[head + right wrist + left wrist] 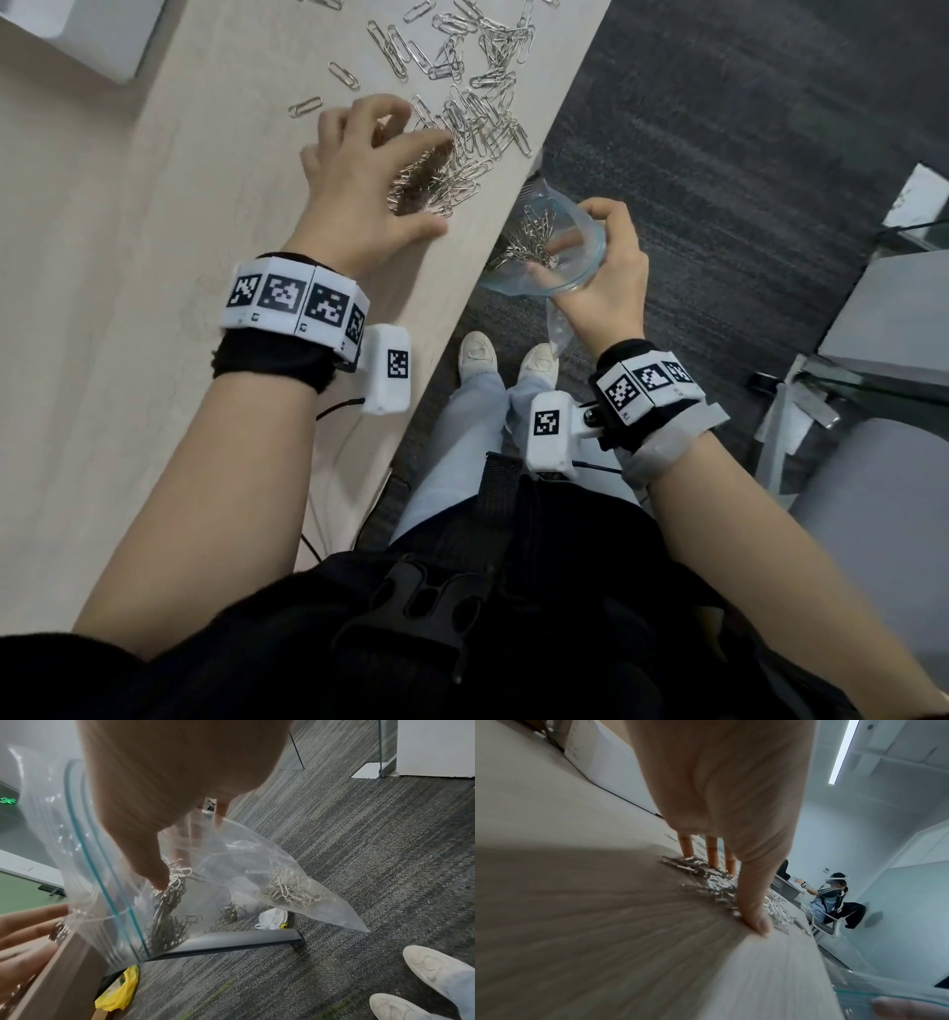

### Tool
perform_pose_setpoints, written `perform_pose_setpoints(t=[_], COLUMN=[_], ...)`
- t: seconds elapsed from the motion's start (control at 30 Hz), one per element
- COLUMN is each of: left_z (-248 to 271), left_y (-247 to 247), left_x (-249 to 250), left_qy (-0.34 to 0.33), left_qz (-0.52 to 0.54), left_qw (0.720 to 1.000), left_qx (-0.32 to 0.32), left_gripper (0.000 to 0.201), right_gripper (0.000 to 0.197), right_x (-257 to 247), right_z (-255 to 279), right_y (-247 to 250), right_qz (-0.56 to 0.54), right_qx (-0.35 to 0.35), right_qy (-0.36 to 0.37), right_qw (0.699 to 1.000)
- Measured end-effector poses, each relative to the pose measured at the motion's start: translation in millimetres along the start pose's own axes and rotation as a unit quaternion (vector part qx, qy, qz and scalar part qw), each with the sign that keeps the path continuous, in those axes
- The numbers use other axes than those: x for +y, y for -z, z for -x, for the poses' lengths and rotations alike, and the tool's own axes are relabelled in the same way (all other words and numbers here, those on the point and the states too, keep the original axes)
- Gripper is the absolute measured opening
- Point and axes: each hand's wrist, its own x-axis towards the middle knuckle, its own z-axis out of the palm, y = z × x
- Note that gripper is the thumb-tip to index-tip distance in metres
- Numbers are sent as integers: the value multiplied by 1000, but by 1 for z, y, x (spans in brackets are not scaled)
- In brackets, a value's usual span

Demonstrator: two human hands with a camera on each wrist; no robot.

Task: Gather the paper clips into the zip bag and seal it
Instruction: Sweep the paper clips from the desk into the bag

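Silver paper clips lie heaped near the right edge of the pale wooden table, with more scattered farther back. My left hand arches over the heap, fingers spread and touching the clips, thumb tip pressed on the table. My right hand grips the clear zip bag by its rim, mouth open just off the table edge. In the right wrist view the bag hangs below my right hand with several clips inside.
A white box sits at the table's far left. Dark carpet lies beyond the edge, with my shoes below. A black desk foot and a yellow bag are on the floor. A grey seat stands at the right.
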Motion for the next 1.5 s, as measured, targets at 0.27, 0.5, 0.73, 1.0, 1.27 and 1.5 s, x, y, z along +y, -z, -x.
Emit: perform_pose_setpoints(t=[0.27,0.5,0.73,1.0,1.27,1.5], left_z=[6,16,27,33,24,11], left_y=[-16,-24,-23,-13,-31,-47], left_x=[9,7,11,3,37,61], left_qy=[-37,-40,-22,3,-64,-27], left_qz=[69,48,58,24,148,140], left_qw=[996,994,987,995,981,987], left_qx=[45,93,151,99,112,69], left_gripper=[27,25,30,66,21,19], right_gripper=[61,58,60,62,55,51], right_x=[-5,-3,-4,-4,1,12], right_z=[4,6,10,10,17,23], right_y=[-3,-6,-9,-11,3,34], right_qz=[-5,8,5,7,-5,-4], right_qx=[11,17,34,29,51,90], right_qy=[9,-2,2,-4,-2,-17], right_qw=[1000,1000,999,1000,999,996])
